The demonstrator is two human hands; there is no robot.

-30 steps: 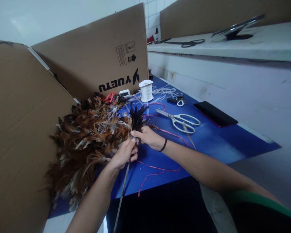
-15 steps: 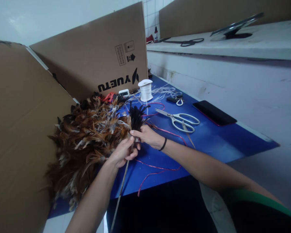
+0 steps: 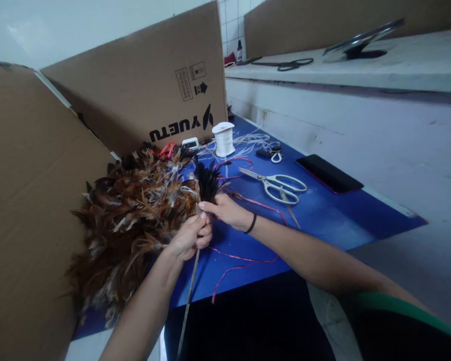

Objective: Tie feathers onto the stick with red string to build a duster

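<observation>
Fingers of left hand (image 3: pixel 190 236) pinch thin grey stick (image 3: pixel 188 296); right hand (image 3: pixel 225 210) grips tuft of black feathers (image 3: pixel 206 181) at its top, over blue table mat (image 3: pixel 323 220), beside brown feather pile (image 3: pixel 135 210). White-handled scissors (image 3: pixel 276 181) lie near.

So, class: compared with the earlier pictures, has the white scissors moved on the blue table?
No. The white scissors keeps its place beside the black phone; only the camera shifted.

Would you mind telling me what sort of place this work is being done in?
Probably a small craft workbench for feather work, perhaps duster making. A heap of brown feathers lies on the blue table, with scissors and a white thread spool, and cardboard sheets screen it off.
</observation>
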